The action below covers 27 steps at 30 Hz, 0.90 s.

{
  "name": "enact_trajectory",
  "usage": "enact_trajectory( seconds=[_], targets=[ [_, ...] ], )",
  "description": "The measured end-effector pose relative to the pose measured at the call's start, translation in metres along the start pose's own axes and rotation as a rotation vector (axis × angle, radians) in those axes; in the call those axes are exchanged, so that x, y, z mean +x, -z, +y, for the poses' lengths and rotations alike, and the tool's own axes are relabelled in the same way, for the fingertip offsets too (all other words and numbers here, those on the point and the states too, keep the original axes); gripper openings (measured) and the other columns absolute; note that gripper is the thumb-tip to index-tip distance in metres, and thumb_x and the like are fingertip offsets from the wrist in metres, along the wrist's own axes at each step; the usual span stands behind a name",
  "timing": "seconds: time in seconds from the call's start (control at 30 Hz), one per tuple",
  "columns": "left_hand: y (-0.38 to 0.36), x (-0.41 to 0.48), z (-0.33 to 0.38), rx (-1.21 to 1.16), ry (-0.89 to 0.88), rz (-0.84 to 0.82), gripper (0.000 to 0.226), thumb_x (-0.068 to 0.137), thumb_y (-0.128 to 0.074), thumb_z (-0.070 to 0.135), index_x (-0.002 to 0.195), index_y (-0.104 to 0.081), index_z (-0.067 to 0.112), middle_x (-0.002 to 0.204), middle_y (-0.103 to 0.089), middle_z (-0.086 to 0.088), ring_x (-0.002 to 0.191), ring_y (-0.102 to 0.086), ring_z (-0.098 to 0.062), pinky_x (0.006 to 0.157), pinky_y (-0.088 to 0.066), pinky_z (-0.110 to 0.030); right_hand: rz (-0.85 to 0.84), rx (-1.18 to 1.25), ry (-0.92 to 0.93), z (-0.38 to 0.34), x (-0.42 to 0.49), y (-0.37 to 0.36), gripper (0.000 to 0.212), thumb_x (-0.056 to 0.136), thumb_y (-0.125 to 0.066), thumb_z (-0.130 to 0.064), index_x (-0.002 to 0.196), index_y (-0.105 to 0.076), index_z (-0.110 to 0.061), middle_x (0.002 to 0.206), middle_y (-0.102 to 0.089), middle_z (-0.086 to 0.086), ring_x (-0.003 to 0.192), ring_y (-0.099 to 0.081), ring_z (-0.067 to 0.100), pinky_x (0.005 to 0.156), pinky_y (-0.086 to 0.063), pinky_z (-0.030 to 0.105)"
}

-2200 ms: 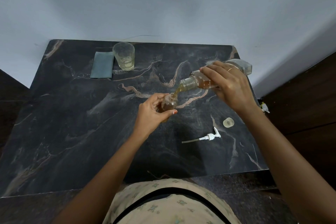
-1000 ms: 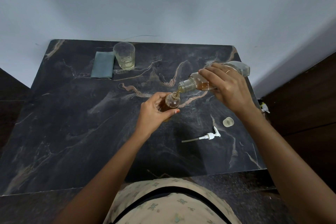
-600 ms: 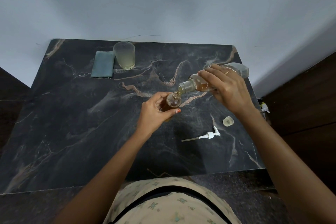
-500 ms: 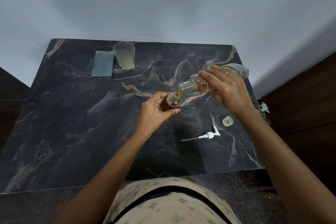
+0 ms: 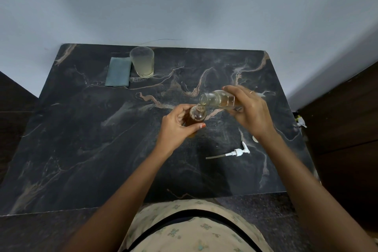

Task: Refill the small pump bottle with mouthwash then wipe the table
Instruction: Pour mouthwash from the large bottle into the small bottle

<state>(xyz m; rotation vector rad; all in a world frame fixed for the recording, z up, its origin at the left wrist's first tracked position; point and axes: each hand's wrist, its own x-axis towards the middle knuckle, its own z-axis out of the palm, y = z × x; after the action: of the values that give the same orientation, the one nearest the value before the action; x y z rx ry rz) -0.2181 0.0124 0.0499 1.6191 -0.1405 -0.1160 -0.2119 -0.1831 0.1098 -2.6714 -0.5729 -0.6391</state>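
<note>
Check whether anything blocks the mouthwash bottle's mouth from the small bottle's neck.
Nothing visible does. The mouthwash bottle, tilted in the right hand, has its open mouth at the uncapped neck of the small pump bottle, held by the left hand. The pump head lies apart.

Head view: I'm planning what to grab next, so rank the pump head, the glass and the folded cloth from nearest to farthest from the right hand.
1. The pump head: lying just on the person's side of the right hand.
2. The glass: far back, off to the left.
3. The folded cloth: beside the glass, farther left.
</note>
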Motion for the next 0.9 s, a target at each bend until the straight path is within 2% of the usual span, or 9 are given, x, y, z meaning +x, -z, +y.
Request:
enact_trajectory(
  seconds=[0.13, 0.27, 0.33, 0.4, 0.47, 0.53, 0.6, 0.67, 0.9],
  targets=[
    [0.001, 0.0, -0.004, -0.021, 0.015, -0.004, 0.05, 0.062, -0.078, 0.001, 0.104, -0.057, 0.018, 0.099, -0.065, 0.01, 0.096, -0.063, 0.001, 0.084, -0.047, -0.011, -0.018, 0.272, -0.33, -0.001, -0.011, -0.022, 0.053, 0.064, -0.081, -0.007, 0.112, -0.058, -0.007, 0.102, -0.069, 0.008, 0.087, -0.067, 0.023, 0.077, -0.053, 0.033],
    [0.005, 0.004, -0.011, -0.033, 0.043, 0.001, 0.051, 0.064, -0.076, -0.002, 0.1, -0.056, 0.027, 0.098, -0.065, 0.012, 0.094, -0.063, 0.003, 0.082, -0.046, -0.009, 0.034, 0.646, -0.586, 0.0, -0.019, -0.039, 0.054, 0.061, -0.081, 0.001, 0.107, -0.055, -0.013, 0.093, -0.062, -0.014, 0.083, -0.06, -0.013, 0.069, -0.045, 0.002],
    [0.007, 0.006, -0.016, -0.028, 0.06, 0.007, 0.052, 0.064, -0.076, -0.002, 0.1, -0.055, 0.029, 0.098, -0.065, 0.012, 0.095, -0.063, 0.002, 0.083, -0.047, -0.01, 0.049, 0.742, -0.735, 0.004, -0.022, -0.048, 0.055, 0.061, -0.08, 0.003, 0.106, -0.053, -0.016, 0.093, -0.06, -0.016, 0.085, -0.059, -0.013, 0.07, -0.049, 0.006],
    [0.011, 0.008, -0.021, -0.02, 0.069, 0.008, 0.052, 0.065, -0.076, -0.002, 0.1, -0.055, 0.03, 0.098, -0.066, 0.012, 0.096, -0.063, 0.001, 0.084, -0.047, -0.011, 0.009, 0.794, -0.839, 0.009, -0.026, -0.056, 0.054, 0.064, -0.077, 0.004, 0.108, -0.052, -0.015, 0.101, -0.059, -0.007, 0.094, -0.059, 0.001, 0.078, -0.052, 0.016],
    [0.014, 0.01, -0.027, -0.011, 0.076, 0.009, 0.052, 0.065, -0.075, -0.002, 0.1, -0.055, 0.031, 0.098, -0.066, 0.013, 0.096, -0.063, 0.0, 0.084, -0.046, -0.011, -0.026, 0.874, -0.887, 0.014, -0.029, -0.062, 0.053, 0.066, -0.074, 0.007, 0.107, -0.05, -0.016, 0.104, -0.058, -0.002, 0.094, -0.057, 0.007, 0.074, -0.052, 0.012],
    [0.016, 0.012, -0.033, -0.002, 0.093, 0.003, 0.051, 0.066, -0.074, -0.002, 0.1, -0.055, 0.031, 0.1, -0.067, 0.009, 0.097, -0.063, -0.002, 0.086, -0.047, -0.013, -0.051, 0.945, -0.913, 0.019, -0.031, -0.067, 0.053, 0.066, -0.073, 0.009, 0.106, -0.049, -0.015, 0.101, -0.058, -0.004, 0.089, -0.058, 0.003, 0.068, -0.051, 0.008],
    [0.018, 0.014, -0.04, 0.004, 0.123, -0.001, 0.051, 0.067, -0.073, -0.003, 0.102, -0.054, 0.029, 0.103, -0.067, 0.002, 0.099, -0.063, -0.004, 0.089, -0.047, -0.017, -0.099, 1.001, -0.956, 0.024, -0.034, -0.072, 0.055, 0.067, -0.073, 0.009, 0.111, -0.049, -0.012, 0.105, -0.059, 0.0, 0.092, -0.059, 0.007, 0.073, -0.054, 0.017],
    [0.019, 0.016, -0.046, 0.013, 0.149, 0.009, 0.052, 0.068, -0.073, -0.004, 0.102, -0.054, 0.029, 0.101, -0.067, 0.005, 0.098, -0.063, -0.003, 0.089, -0.047, -0.017, -0.151, 1.031, -0.967, 0.028, -0.037, -0.077, 0.058, 0.065, -0.072, 0.011, 0.114, -0.049, -0.008, 0.11, -0.06, 0.007, 0.098, -0.06, 0.017, 0.08, -0.055, 0.028],
    [0.02, 0.023, -0.06, 0.023, 0.201, 0.034, 0.049, 0.067, -0.072, -0.007, 0.101, -0.053, 0.024, 0.098, -0.066, 0.007, 0.092, -0.062, 0.003, 0.086, -0.048, -0.015, -0.215, 1.067, -0.924, 0.041, -0.04, -0.089, 0.056, 0.062, -0.07, 0.018, 0.107, -0.052, -0.01, 0.099, -0.063, 0.002, 0.09, -0.062, 0.009, 0.076, -0.054, 0.018]
  ],
)
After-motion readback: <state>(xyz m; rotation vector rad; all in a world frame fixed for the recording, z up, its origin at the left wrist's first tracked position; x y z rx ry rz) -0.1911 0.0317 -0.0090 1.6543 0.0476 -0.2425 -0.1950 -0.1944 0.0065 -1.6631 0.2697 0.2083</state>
